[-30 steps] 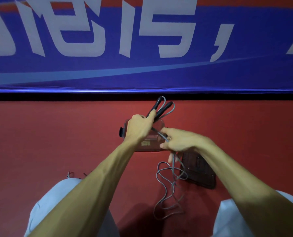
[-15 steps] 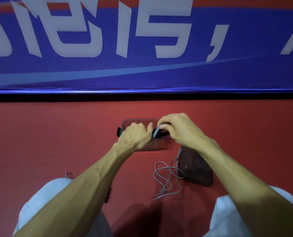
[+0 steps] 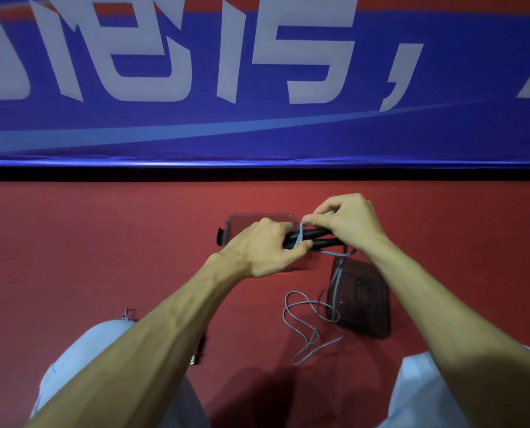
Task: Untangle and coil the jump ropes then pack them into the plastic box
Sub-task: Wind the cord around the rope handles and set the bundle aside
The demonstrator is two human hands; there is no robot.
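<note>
My left hand [image 3: 265, 247] grips the two black jump-rope handles [image 3: 314, 236], held level over the clear plastic box [image 3: 242, 220] on the red floor. My right hand [image 3: 344, 222] pinches the grey cord just above the handles, where one turn of cord crosses them. The remaining grey cord [image 3: 311, 327] hangs down from the handles and lies in loose loops on the floor between my knees. Most of the box is hidden behind my hands.
The box's dark lid [image 3: 361, 299] lies flat on the floor to the right, under the hanging cord. A blue banner with white characters [image 3: 257, 88] closes off the far side. My knees in pale trousers [image 3: 81, 350] flank the cord.
The handles came down from pointing up to lying level. My right hand rose from below them to above them, carrying cord over, and the loose pile on the floor has shrunk.
</note>
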